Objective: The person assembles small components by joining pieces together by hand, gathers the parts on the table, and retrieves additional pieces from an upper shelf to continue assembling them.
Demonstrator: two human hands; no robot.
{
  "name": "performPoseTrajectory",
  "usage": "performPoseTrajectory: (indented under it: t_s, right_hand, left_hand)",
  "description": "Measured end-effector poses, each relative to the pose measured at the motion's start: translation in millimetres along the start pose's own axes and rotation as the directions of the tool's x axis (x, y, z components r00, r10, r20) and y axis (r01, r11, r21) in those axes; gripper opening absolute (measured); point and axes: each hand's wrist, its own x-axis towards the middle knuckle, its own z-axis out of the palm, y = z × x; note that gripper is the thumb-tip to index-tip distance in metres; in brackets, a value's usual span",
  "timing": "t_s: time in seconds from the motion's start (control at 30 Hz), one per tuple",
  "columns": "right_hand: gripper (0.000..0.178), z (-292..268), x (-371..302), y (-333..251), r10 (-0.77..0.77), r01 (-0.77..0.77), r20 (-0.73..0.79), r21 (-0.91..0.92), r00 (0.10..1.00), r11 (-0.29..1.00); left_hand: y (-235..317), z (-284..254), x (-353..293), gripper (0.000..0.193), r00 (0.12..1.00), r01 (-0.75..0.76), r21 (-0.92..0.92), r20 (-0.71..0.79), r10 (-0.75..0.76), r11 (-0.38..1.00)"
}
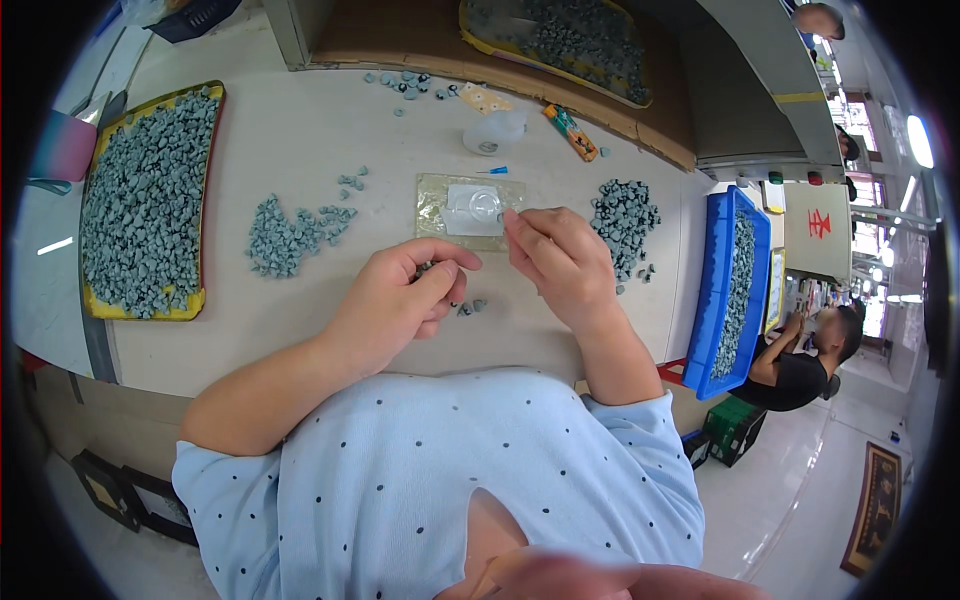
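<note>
My left hand (405,290) is curled in front of my chest, with small grey-blue pieces (424,268) showing inside its bent fingers. My right hand (565,258) has thumb and forefinger pinched together at the right edge of a clear plate (430,205); what lies between the fingertips is too small to make out. On the plate rests a white card (462,222) with a round clear shape (485,206). A few more grey-blue pieces (468,307) lie just below my hands. A blue dispensing needle (492,170) lies behind the plate.
Piles of grey-blue pieces lie left (285,240) and right (625,225). A heaped yellow tray (190,305) stands far left, a blue bin (705,340) right. Behind the plate are a whitish squat bottle (492,135) and an orange-green tube (570,132). A shelf (430,65) borders the back. A person (790,370) sits farther right.
</note>
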Motion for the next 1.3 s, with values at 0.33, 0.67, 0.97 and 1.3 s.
performPoseTrajectory:
  t_s: [0.33, 0.67, 0.97, 1.3]
  right_hand:
    - [0.031, 1, 4, 0, -0.067, 0.078, 0.117, -0.097, 0.991, 0.992]
    - [0.02, 1, 9, -13, 0.216, -0.221, 0.047, 0.144, 0.975, 0.965]
    - [0.008, 1, 2, -17, 0.679, -0.625, 0.528, 0.77, 0.51, -0.13]
    - [0.006, 1, 1, -24, 0.653, -0.63, 0.524, 0.771, 0.547, -0.091]
  left_hand:
    - [2, -7, -1, 0.013, 0.999, 0.031, -0.122, 0.013, -0.029, 0.992]
    - [-1, -11, -2, 0.019, 0.999, -0.044, -0.15, -0.02, 0.041, 0.988]
    - [0, -9, 0, 0.019, 0.99, -0.136, -0.138, -0.05, 0.131, 0.981]
    - [-3, -10, 3, 0.017, 0.998, -0.066, -0.272, -0.001, 0.068, 0.96]
